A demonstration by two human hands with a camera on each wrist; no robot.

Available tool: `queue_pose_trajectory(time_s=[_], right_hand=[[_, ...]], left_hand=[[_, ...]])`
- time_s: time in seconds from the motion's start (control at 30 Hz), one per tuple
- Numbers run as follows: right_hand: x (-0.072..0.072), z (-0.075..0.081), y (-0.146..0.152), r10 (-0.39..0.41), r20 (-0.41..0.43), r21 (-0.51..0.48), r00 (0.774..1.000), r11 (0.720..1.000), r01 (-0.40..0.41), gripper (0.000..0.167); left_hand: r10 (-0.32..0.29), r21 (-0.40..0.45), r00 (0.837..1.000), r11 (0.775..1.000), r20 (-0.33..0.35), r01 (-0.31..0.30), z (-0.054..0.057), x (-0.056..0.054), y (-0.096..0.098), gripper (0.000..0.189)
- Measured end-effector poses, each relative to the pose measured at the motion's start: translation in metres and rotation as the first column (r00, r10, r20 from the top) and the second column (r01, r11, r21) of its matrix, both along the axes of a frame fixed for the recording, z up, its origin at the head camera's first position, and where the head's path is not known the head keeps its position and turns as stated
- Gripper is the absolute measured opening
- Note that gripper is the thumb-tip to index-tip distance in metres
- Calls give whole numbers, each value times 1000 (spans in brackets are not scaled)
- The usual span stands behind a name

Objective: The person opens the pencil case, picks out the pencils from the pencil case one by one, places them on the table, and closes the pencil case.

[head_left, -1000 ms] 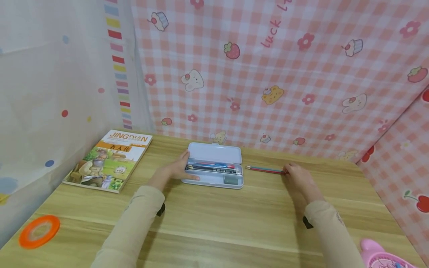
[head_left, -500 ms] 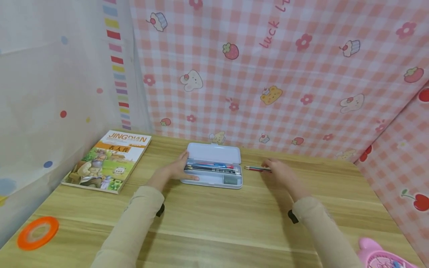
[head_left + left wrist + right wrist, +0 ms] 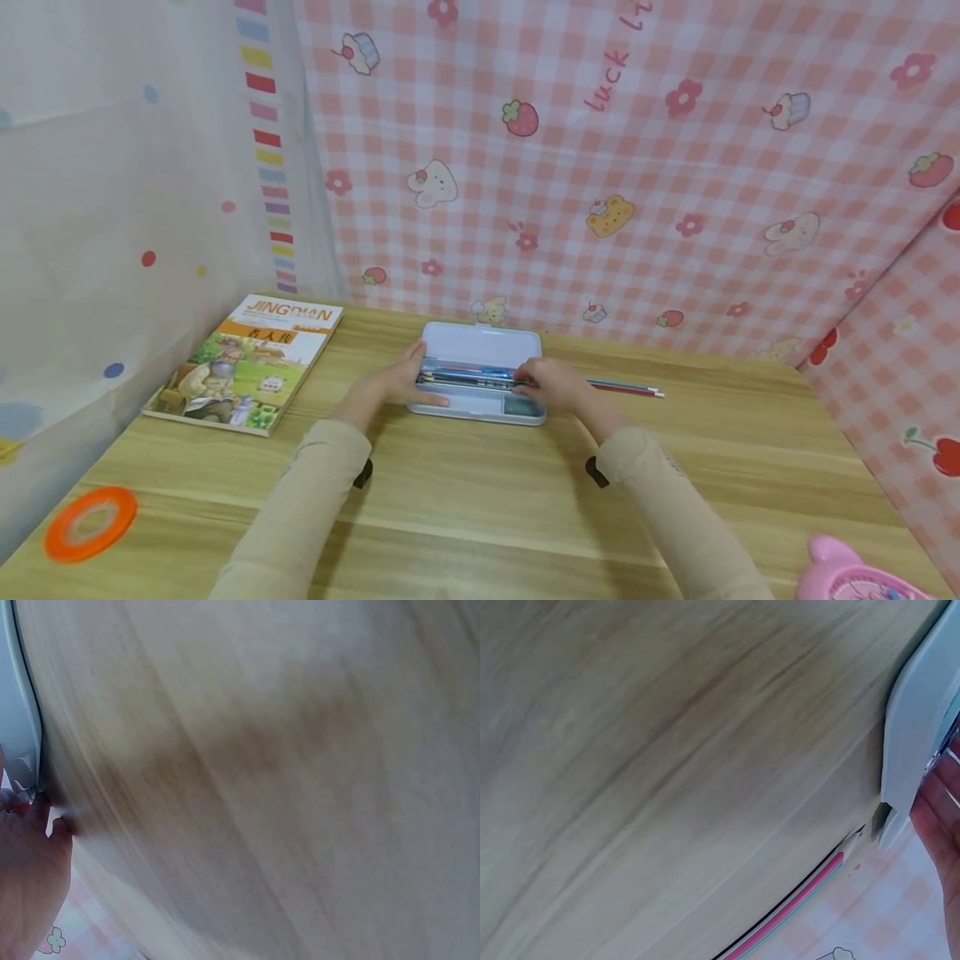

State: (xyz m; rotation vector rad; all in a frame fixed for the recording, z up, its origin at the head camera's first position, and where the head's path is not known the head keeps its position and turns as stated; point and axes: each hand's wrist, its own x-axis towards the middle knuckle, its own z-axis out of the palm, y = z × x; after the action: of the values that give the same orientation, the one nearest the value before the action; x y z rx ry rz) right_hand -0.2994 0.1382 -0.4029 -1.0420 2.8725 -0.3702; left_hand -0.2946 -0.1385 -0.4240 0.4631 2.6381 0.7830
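Note:
An uncovered white pencil case [image 3: 472,408] lies at the middle back of the table with its lid [image 3: 480,343] tipped back. Several pens and pencils [image 3: 465,379] lie in its rear part; a dark grey eraser [image 3: 520,406] sits front right. My left hand [image 3: 390,387] holds the left end, thumb over the front and fingers at the back. My right hand [image 3: 558,387] reaches over the right end with bent fingers down among the pen ends; I cannot tell whether they pinch one. Right of the case, partly behind that hand, lie red and teal pencils [image 3: 626,387].
An illustrated book [image 3: 243,367] lies at the back left. An orange ring [image 3: 90,523] is at the front left, and a pink plastic thing [image 3: 855,571] at the front right corner. A checked cloth [image 3: 600,167] hangs along the table's back edge.
My right hand has moved left, from the right ends of the loose pencils to the right end of the pencil case. The pencils' right ends now show. My left hand stays on the case.

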Motion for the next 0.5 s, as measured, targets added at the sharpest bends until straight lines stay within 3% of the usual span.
queue_pose_trajectory(time_s=[0.17,0.5], right_hand=[[-2,1,-3,20,25,5,999,1000,-20,22],[2,6,1,-2,-55,-5,998,1000,1,11]], left_hand=[[0,11,1000,1000,-6,0,2,2,3,116],[14,11,1000,1000,11,-14,-1,1,1,115]])
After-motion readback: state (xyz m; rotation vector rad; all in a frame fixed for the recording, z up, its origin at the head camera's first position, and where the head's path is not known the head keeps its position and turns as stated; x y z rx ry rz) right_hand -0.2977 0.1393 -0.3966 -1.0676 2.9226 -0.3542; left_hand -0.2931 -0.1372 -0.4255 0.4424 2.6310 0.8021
